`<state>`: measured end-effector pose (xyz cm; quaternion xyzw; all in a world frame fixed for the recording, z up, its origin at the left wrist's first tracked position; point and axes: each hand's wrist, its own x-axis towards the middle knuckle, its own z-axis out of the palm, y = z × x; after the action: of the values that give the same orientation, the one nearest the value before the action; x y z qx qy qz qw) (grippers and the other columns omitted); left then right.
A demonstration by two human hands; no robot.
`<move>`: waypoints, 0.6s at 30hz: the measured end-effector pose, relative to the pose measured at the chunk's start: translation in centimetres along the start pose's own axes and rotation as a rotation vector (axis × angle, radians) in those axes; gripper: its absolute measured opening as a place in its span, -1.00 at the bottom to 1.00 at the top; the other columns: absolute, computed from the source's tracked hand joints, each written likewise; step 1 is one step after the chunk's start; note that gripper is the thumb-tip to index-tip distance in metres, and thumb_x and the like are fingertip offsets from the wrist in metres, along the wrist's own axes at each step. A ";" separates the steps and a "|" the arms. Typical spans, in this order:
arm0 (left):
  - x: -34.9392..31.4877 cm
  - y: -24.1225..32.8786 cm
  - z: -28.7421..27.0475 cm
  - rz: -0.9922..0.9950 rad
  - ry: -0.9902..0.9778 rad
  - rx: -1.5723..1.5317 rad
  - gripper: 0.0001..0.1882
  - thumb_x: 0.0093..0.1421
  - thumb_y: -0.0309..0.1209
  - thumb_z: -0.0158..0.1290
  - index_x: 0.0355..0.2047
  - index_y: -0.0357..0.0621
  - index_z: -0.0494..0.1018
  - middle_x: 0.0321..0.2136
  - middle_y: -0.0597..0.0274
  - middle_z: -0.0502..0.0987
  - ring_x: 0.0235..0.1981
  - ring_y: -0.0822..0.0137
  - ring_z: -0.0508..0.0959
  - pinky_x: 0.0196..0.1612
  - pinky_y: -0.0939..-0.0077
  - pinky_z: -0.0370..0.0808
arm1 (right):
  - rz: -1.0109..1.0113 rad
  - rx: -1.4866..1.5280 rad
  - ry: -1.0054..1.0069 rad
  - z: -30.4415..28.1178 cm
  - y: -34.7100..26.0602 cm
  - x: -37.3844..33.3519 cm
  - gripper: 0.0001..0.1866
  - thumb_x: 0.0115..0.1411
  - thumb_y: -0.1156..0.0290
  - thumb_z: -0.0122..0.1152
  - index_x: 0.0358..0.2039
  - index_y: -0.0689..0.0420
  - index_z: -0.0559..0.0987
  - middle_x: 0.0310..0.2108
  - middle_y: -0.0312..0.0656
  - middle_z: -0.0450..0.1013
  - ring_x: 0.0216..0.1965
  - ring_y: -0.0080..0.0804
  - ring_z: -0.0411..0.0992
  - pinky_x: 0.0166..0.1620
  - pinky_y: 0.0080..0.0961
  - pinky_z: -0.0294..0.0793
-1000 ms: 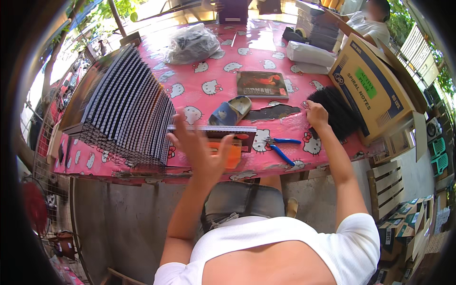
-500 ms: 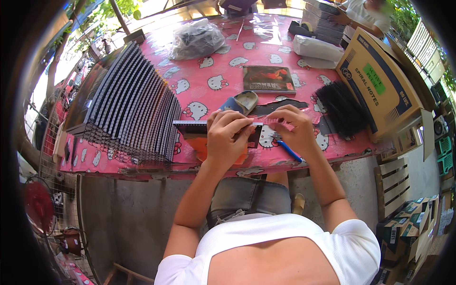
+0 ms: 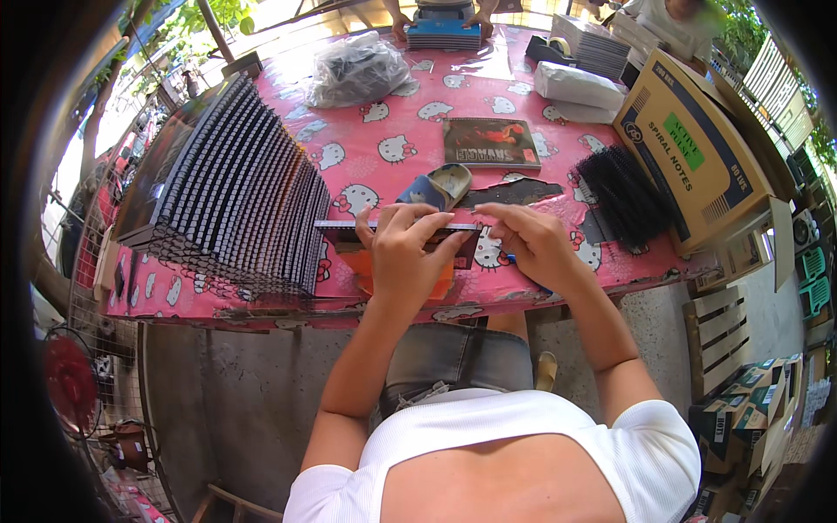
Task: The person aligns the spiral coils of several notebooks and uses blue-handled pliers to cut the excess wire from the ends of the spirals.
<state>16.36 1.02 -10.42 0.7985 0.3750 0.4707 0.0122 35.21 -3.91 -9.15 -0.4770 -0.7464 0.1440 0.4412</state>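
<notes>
My left hand (image 3: 408, 253) is closed on a notebook (image 3: 342, 227), gripping its punched top edge between thumb and fingers. The notebook stands on edge just above the near side of the table, partly hidden by that hand. An orange sheet or cover (image 3: 443, 288) shows below it. At the notebook's right end, my right hand (image 3: 539, 248) has its fingers bent together; anything between them is too small to make out. A blue-handled tool (image 3: 510, 259) lies mostly hidden beneath my right hand. Just beyond my hands is a blue and beige slipper-shaped item (image 3: 449, 186).
Tall stacked spiral notebooks (image 3: 235, 187) stand at left. Black binding coils (image 3: 623, 196) and a cardboard box (image 3: 693, 152) are at right. A dark-covered notebook (image 3: 493, 143) and plastic bag (image 3: 359, 71) lie farther back. Another person's hands hold blue notebooks (image 3: 443, 35) at the far edge.
My right hand has shifted slightly left and down, covering most of the blue-handled tool. Across the table, another person's hands have come in with a blue notebook stack.
</notes>
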 end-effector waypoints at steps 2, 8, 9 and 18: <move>-0.3 -0.8 -0.1 -0.029 -0.112 -0.098 -0.78 -0.10 -0.28 0.27 -0.41 -0.04 0.59 -0.51 0.33 0.54 -0.35 0.31 0.50 0.08 0.21 0.15 | 0.020 -0.067 0.038 0.7 -1.1 0.1 -0.80 0.07 0.48 0.21 -0.26 0.18 0.51 -0.41 -0.15 0.40 -0.39 -0.21 0.47 -0.37 -0.35 0.43; -0.5 -1.2 0.2 -0.014 -0.101 -0.121 -0.82 -0.13 -0.34 0.26 -0.45 -0.04 0.58 -0.53 0.36 0.53 -0.35 0.33 0.49 0.06 0.22 0.17 | 0.035 -0.285 -0.062 0.9 -1.6 0.7 -0.76 0.08 0.34 0.23 -0.28 0.15 0.44 -0.34 -0.14 0.36 -0.33 -0.12 0.44 -0.37 -0.29 0.41; -0.4 -1.1 0.2 -0.012 -0.097 -0.119 -0.82 -0.13 -0.34 0.26 -0.45 -0.04 0.58 -0.53 0.36 0.53 -0.35 0.33 0.49 0.06 0.22 0.17 | 0.032 -0.280 0.011 1.0 -2.2 0.9 -0.73 0.07 0.29 0.23 -0.26 0.11 0.43 -0.35 -0.11 0.35 -0.34 -0.08 0.43 -0.38 -0.23 0.41; -1.1 -1.1 -0.2 -0.011 -0.043 -0.182 -0.52 -0.20 -0.36 0.28 -0.16 -0.01 0.54 -0.57 0.32 0.49 -0.43 0.31 0.45 0.00 0.31 0.23 | -0.121 -0.372 -0.089 1.0 -1.5 2.3 -0.84 0.06 0.37 0.22 -0.36 0.14 0.50 -0.47 -0.11 0.40 -0.39 -0.11 0.44 -0.34 -0.23 0.42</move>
<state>15.28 1.13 -11.55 0.8020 0.3346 0.4855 0.0955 33.19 -2.55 -7.55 -0.4976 -0.8063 -0.0021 0.3199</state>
